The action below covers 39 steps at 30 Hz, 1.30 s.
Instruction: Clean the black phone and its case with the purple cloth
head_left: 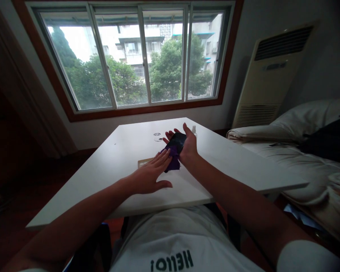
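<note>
My right hand (189, 146) holds a dark smartphone (179, 140) tilted above the table, its thumb raised and its fingers behind the phone. Against the lower part of the phone lies a purple cloth (174, 163). My left hand (149, 174) presses on that cloth with straight, flat fingers, the thumb spread away from them. Partly covered by the left hand is a small beige, box-like object (142, 162) on the table. Behind the right hand stands a small clear bottle with a white top (194, 130), partly hidden.
The white table (102, 177) has angled corners and carries round black-and-white markings (157, 136) near its far side. A wide window (130, 56) is beyond it. To the right are a pale sofa (289, 132) with a dark bag (328, 139) and a standing air conditioner (272, 79).
</note>
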Available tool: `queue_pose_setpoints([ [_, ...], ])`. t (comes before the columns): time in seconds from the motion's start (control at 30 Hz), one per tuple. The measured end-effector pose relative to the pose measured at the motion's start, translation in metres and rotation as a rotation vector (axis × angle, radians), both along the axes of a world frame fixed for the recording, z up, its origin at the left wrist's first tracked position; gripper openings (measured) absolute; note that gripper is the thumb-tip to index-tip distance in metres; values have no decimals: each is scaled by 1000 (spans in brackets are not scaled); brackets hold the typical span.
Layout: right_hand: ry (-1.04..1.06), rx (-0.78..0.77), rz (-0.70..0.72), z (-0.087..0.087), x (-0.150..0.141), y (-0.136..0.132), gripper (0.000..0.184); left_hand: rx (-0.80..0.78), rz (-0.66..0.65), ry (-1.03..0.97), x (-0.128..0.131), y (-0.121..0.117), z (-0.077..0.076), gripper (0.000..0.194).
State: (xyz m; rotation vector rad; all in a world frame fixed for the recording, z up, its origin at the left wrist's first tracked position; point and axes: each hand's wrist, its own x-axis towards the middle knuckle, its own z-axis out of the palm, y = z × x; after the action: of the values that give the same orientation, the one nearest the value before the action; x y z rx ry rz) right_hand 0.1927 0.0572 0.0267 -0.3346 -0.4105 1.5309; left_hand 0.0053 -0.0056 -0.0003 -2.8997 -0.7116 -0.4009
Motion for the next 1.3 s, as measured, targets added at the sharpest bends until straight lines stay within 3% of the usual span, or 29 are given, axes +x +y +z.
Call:
queue_pose_setpoints([
  [0.17, 30, 4, -71, 4, 15, 9, 35, -40, -9, -15, -2, 1, 0, 92],
  [0.67, 36, -12, -22, 1, 13, 13, 33, -24, -5, -186, -3, 2, 0, 90],
  [0.87, 52, -28, -6, 0, 15, 16, 32, -85, 102, -453, -4, -2, 3, 64],
  [1.0, 56, -4, 20, 0, 14, 14, 32, -309, 272, -772, -2, 3, 4, 49],
  [1.1, 67, 29, 93, 0, 11, 12, 33, -646, 364, -1000, 1, 10, 4, 48],
  [1.2, 59, 53, 183, -2, 6, 8, 33, -977, 396, -1083, 1, 13, 4, 52],
  [1.3, 32, 57, 230, -4, 0, 4, 32, -1165, 328, -1075, 1, 11, 6, 56],
])
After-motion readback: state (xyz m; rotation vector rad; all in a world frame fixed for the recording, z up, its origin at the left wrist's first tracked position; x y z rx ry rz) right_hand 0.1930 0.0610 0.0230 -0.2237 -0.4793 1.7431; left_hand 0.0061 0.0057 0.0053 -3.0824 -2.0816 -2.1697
